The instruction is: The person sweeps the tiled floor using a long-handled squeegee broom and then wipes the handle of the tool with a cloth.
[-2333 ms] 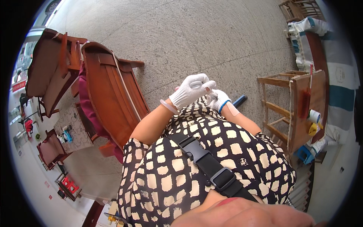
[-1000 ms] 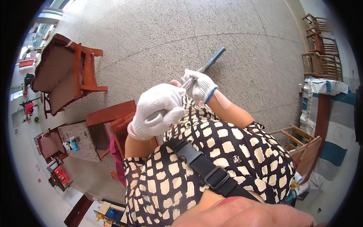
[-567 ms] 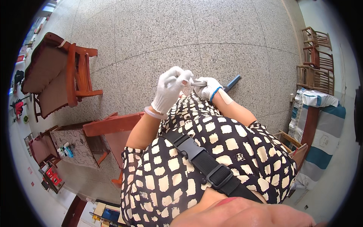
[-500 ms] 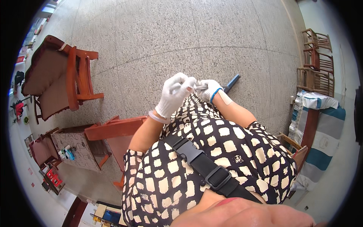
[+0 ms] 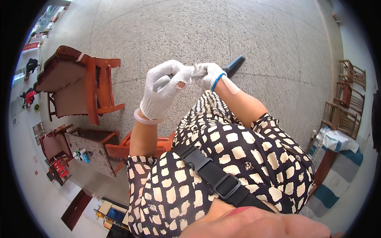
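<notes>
Two gloved hands meet above the speckled floor (image 5: 246, 31): the left hand (image 5: 164, 91) pinches the right hand (image 5: 208, 75)'s glove at the fingertips, and the right hand is closed around one dark blue-handled tool (image 5: 234, 65). One overturned wooden chair (image 5: 85, 89) lies at left; three more chairs (image 5: 345, 99) stand stacked at right.

1. You worked in bright, even daylight; the speckled floor (image 5: 246, 35) was lit flatly, with only soft, faint shadows under the wooden chair (image 5: 85, 89).
2. Your white gloves looked nearly washed out: the left hand (image 5: 164, 89) and right hand (image 5: 208, 75) lost some knit detail to glare.
3. The fisheye lens bent the floor joints and squeezed the furniture near the rim, where a black border closed the view.
4. The bottom edge, closest to the lens, was soft and out of focus.
</notes>
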A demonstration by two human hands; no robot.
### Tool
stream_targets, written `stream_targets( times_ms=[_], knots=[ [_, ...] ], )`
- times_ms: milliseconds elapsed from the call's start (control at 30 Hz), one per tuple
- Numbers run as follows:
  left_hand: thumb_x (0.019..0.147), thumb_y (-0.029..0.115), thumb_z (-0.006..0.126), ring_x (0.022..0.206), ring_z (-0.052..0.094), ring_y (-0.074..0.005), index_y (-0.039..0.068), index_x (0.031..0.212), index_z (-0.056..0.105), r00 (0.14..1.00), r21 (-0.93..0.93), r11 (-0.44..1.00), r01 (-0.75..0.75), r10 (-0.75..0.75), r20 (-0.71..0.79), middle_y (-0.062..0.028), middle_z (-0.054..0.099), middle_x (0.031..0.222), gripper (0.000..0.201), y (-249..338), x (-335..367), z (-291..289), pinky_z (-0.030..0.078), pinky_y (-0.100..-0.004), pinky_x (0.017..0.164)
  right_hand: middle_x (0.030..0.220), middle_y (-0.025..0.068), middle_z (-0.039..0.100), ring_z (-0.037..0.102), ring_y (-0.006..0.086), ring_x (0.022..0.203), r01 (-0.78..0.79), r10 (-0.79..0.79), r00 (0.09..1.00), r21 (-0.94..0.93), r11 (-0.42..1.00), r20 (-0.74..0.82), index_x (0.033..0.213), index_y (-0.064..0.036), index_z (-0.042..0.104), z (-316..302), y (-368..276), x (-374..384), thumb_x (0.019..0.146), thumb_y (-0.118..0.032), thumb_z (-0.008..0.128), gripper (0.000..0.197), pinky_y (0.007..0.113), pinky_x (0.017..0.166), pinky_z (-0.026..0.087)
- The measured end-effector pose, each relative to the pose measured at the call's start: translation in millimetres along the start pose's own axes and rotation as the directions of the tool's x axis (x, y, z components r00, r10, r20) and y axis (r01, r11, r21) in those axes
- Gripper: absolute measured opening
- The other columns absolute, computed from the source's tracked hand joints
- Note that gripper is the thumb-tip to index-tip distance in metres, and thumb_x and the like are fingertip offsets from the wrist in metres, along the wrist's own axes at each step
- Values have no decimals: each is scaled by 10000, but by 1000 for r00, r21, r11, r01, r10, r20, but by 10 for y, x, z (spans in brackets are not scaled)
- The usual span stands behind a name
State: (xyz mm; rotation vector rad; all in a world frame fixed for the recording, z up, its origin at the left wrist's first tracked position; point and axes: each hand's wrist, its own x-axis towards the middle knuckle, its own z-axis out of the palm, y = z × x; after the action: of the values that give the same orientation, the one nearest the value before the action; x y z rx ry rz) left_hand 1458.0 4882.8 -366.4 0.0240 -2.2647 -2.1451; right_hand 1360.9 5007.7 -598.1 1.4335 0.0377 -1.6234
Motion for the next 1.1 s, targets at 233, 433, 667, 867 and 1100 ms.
stream_targets(
  times_ms=[233,433,667,867,1100],
  knots=[
    [873,49,605,590,497,-56,19,755,628,977,193,959,-206,190,97,-18,585,703,125,-146,1018,-279,395,-197,530,550,48,428,437,175,469,128,-48,970,-334,934,239,585,-35,424,1496,-301,168,720,45,443,158,265,464,386],
    [763,24,691,572,524,-183,71,635,567,912,421,811,-405,394,117,-51,552,623,184,-231,1548,-543,434,-327,595,532,41,491,505,172,482,141,-29,951,-351,926,306,568,-66,453,2235,-474,423,768,-35,527,216,271,488,430],
    [700,8,702,557,562,-211,79,602,549,872,227,842,-490,464,158,-33,537,569,196,104,1643,-1475,481,-358,675,708,66,544,604,155,637,293,-147,926,-415,862,349,925,-6,482,2551,195,169,962,-91,469,93,290,662,565],
    [837,67,609,633,590,-154,40,742,599,946,-169,940,-298,315,84,-39,603,688,100,-36,1918,-2460,502,-300,662,813,82,557,614,155,668,154,-95,971,-274,949,219,984,17,466,2842,521,219,975,-116,482,134,372,720,596],
    [926,172,614,703,577,-70,29,968,583,967,-289,922,256,-242,83,-15,598,792,152,-535,2507,-2931,519,-201,617,739,93,564,605,180,584,296,-306,945,-91,951,-119,863,31,462,3200,413,913,907,20,465,46,316,554,578]
  ],
)
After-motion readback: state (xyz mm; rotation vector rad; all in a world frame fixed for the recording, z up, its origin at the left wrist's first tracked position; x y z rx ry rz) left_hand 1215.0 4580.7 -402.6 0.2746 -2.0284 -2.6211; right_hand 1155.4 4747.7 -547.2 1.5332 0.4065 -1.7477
